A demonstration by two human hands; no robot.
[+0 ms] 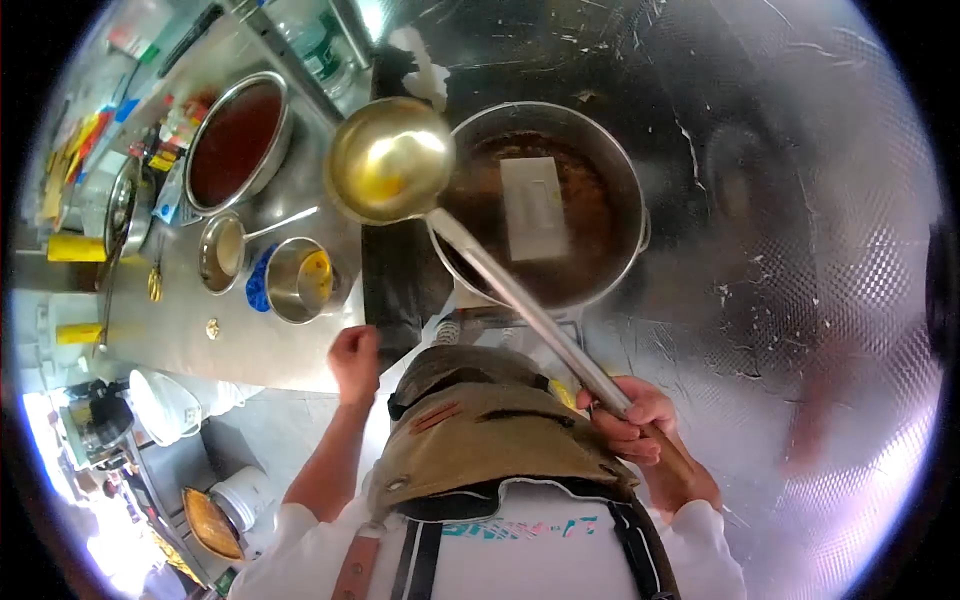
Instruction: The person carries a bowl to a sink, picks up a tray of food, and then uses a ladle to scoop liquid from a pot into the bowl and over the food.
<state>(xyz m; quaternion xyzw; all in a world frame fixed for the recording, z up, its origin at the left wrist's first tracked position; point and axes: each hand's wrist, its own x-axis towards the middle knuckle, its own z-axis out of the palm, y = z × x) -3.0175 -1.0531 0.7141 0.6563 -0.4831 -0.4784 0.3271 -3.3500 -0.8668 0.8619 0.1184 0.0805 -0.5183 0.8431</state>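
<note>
My right hand (635, 415) is wrapped round the long handle of a big metal ladle (390, 160). The ladle slants up to the left, its bowl over the gap between the steel counter and a large pot (643, 205), with a yellow patch in the bottom of the bowl. Dark brown liquid fills much of the pot, and a pale rectangular block (533, 208) shows in it. Near the counter's front edge, my left hand (355, 352) is curled into a loose fist with nothing showing in it. A steel cup (290, 290) with something yellow inside stands closest to that hand.
On the steel counter (260, 350) are a wide bowl of dark red liquid (240, 145), a small long-handled pan (222, 255) and a blue object (258, 280) beside the cup. A metal post (290, 65) rises at the back. White buckets (165, 405) stand below left.
</note>
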